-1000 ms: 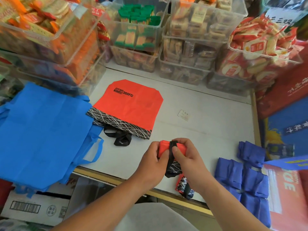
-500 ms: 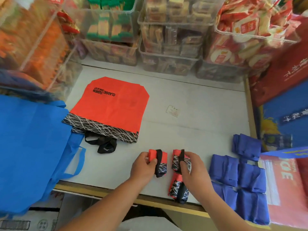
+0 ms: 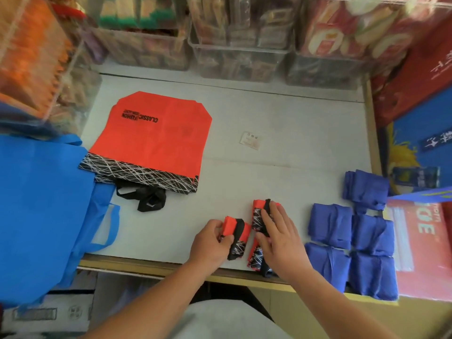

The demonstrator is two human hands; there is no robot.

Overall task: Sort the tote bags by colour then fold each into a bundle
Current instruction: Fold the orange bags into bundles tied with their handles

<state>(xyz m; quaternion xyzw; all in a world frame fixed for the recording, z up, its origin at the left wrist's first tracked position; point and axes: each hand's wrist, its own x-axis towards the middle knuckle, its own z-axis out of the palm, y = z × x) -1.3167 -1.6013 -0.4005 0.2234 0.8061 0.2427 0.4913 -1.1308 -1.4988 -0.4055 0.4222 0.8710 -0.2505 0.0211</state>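
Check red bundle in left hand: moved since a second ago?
Yes. The red bundle, held by the left hand, now lies nearer the front edge of the table and farther from the flat red tote than before.

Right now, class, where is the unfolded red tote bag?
Head view: the unfolded red tote bag lies flat on the table, left side, beside the light blue bags.

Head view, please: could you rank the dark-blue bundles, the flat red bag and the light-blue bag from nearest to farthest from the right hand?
1. The dark-blue bundles, just to the right of the right hand.
2. The flat red bag, to the left and farther back.
3. The light-blue bag, at the far left.
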